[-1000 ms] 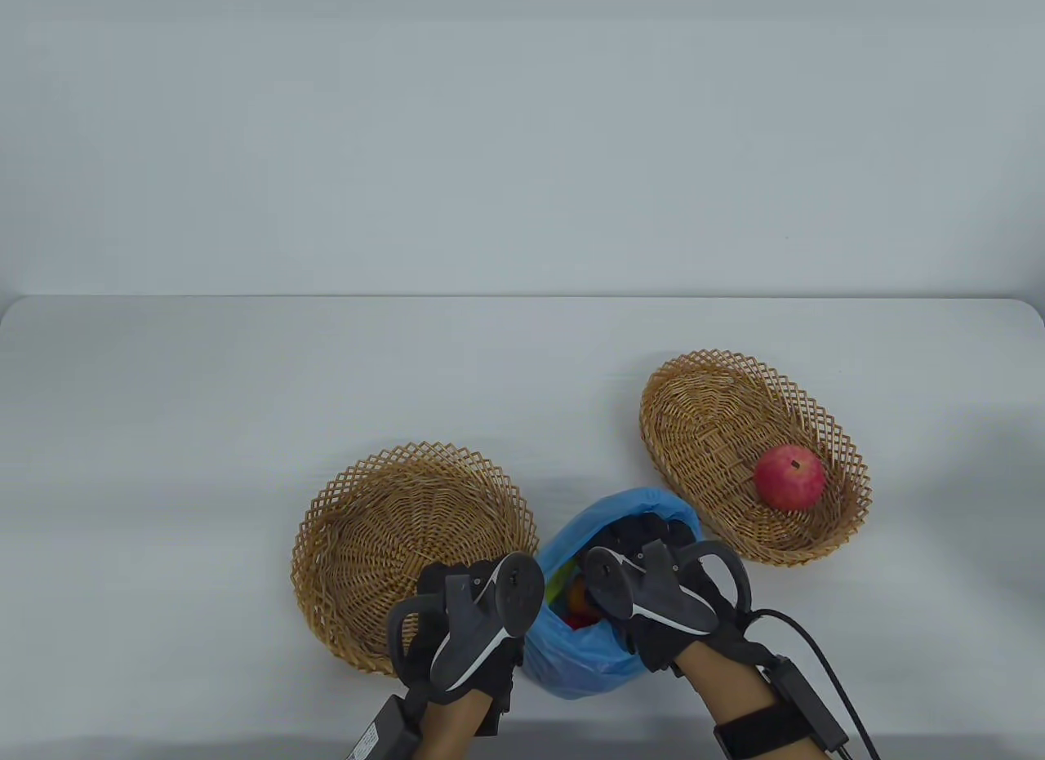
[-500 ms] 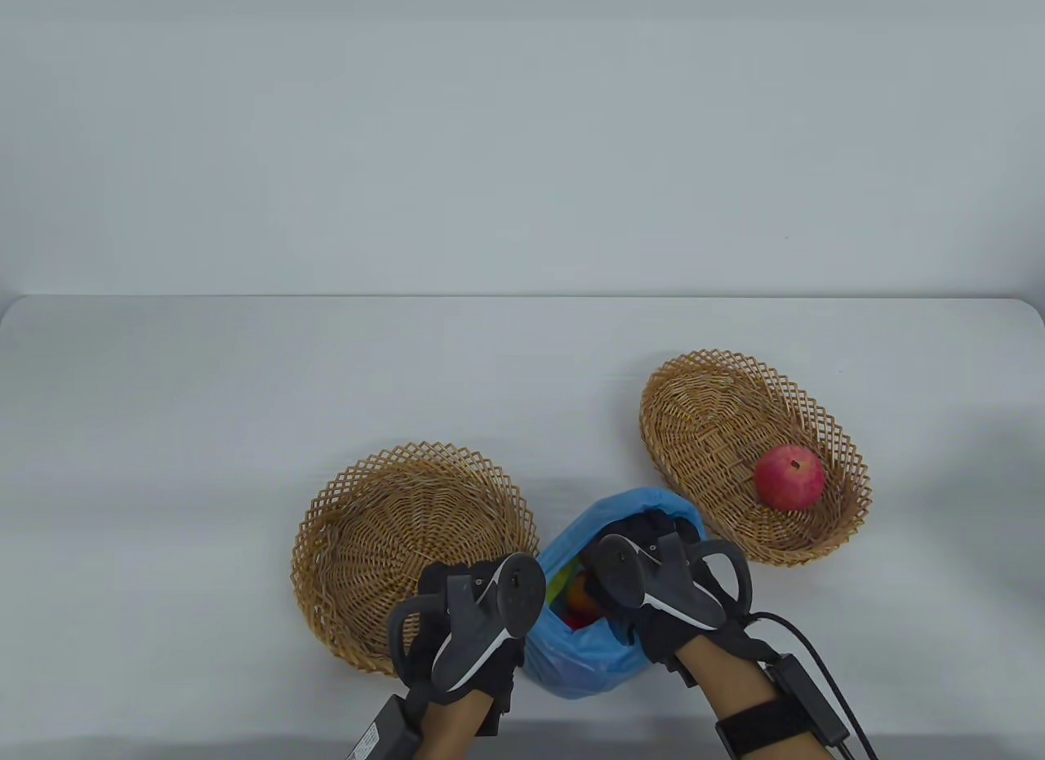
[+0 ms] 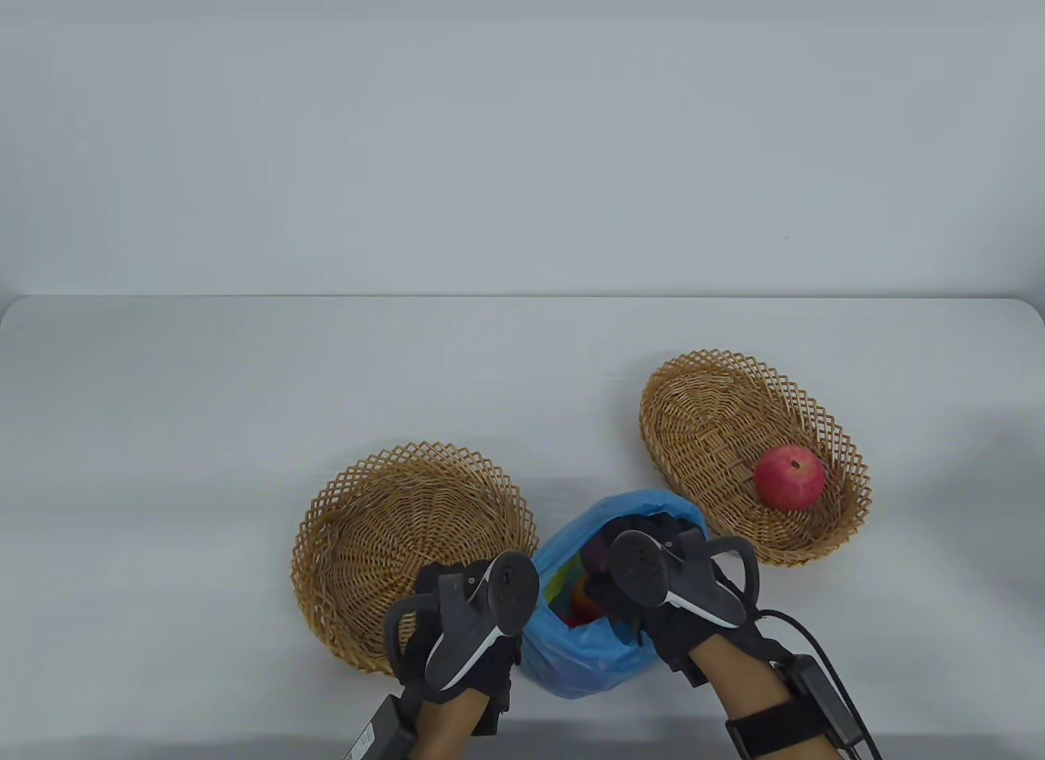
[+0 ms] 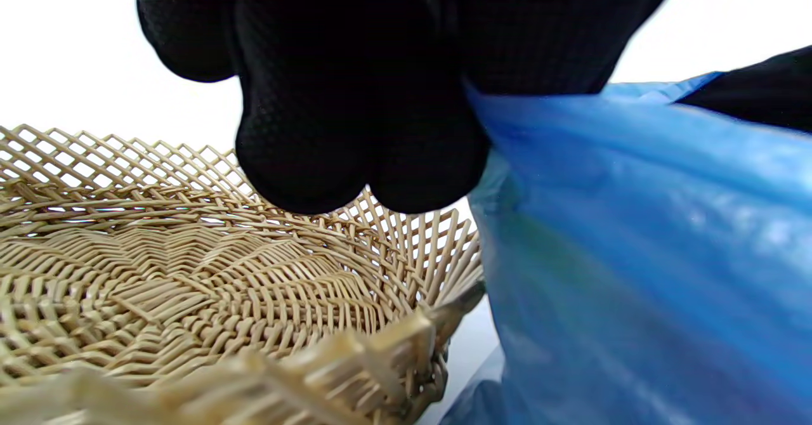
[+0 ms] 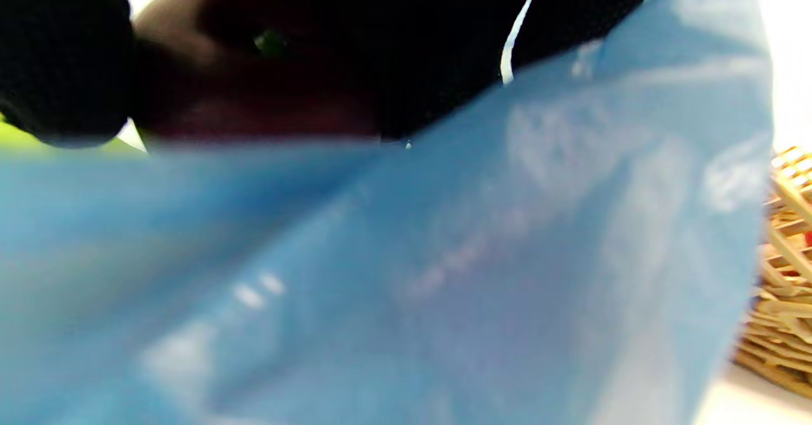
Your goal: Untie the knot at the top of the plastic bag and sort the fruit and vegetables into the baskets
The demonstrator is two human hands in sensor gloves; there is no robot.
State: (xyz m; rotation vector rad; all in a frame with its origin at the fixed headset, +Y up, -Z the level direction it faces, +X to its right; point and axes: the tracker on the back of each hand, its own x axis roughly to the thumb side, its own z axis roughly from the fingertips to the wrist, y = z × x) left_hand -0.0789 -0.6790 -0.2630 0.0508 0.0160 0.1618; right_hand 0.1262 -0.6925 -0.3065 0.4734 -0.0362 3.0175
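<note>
An open blue plastic bag (image 3: 588, 670) stands between two wicker baskets. My left hand (image 3: 498, 629) pinches the bag's left rim; in the left wrist view the fingers (image 4: 361, 127) clamp the blue film (image 4: 634, 254). Reaching into the bag's mouth, my right hand (image 3: 633, 540) has its fingers curled round a dark red round item (image 3: 594, 554), which shows close up in the right wrist view (image 5: 241, 95) above the bag wall (image 5: 444, 273). An orange-red piece (image 3: 581, 601) and something yellow-green (image 3: 559, 584) lie deeper inside. The rest of the contents are hidden.
The left basket (image 3: 343, 482) touches the bag and holds nothing. The right basket (image 3: 702, 409) holds one red apple (image 3: 789, 477). A cable (image 3: 816, 637) trails from my right wrist. White table stretches behind and to the left.
My right hand has shifted slightly right and lifted inside the bag, and the dark red item now shows at its fingers. The left hand has barely moved.
</note>
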